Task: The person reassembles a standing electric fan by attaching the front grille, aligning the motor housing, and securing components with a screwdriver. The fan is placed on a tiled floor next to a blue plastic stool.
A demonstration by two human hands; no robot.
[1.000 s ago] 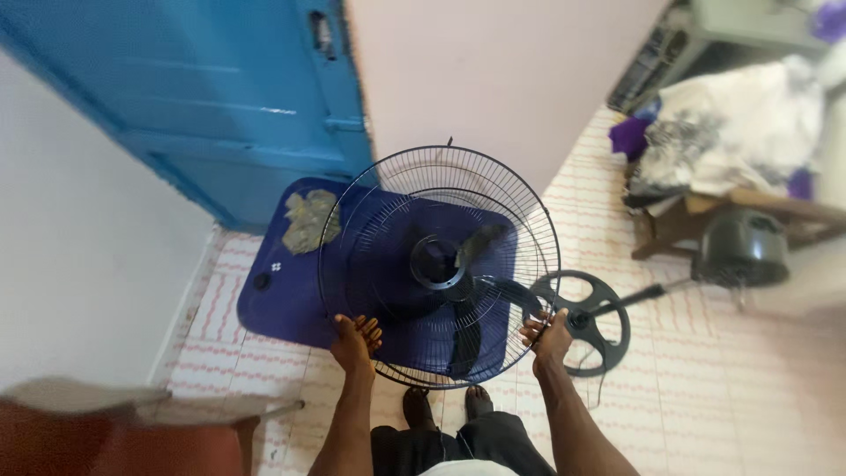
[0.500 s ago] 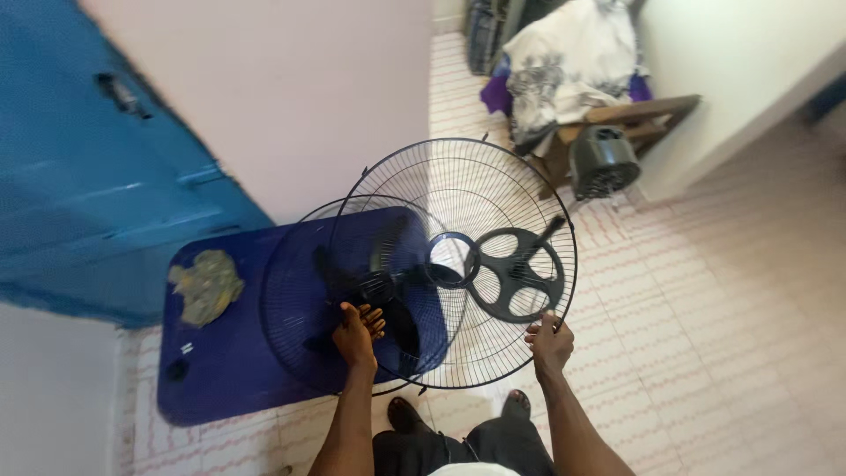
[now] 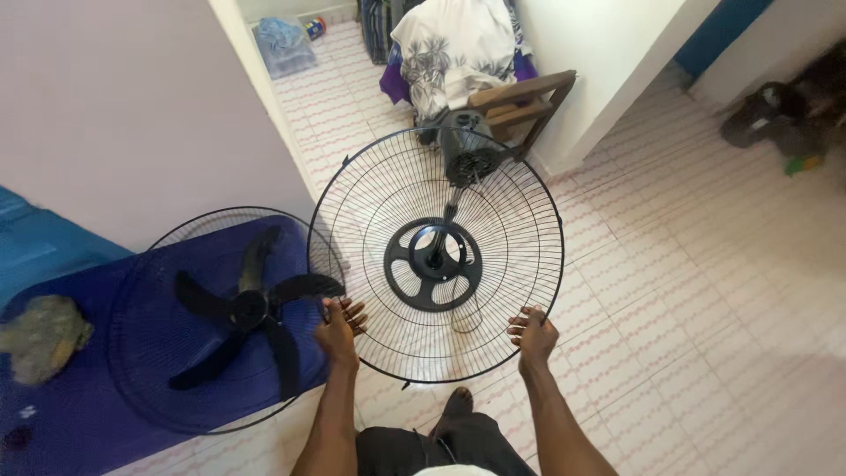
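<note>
fan grille (image 3: 493,203) | left hand (image 3: 337,328) gripping lower rim | right hand (image 3: 531,335) gripping rim (fingers curled)

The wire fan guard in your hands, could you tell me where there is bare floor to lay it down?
Bare tiled floor lies right of the wire guard, held by left hand and right hand. The left is crowded: blue mat, second guard, fan blade. The fan motor and wooden chair fill the far side.
</note>
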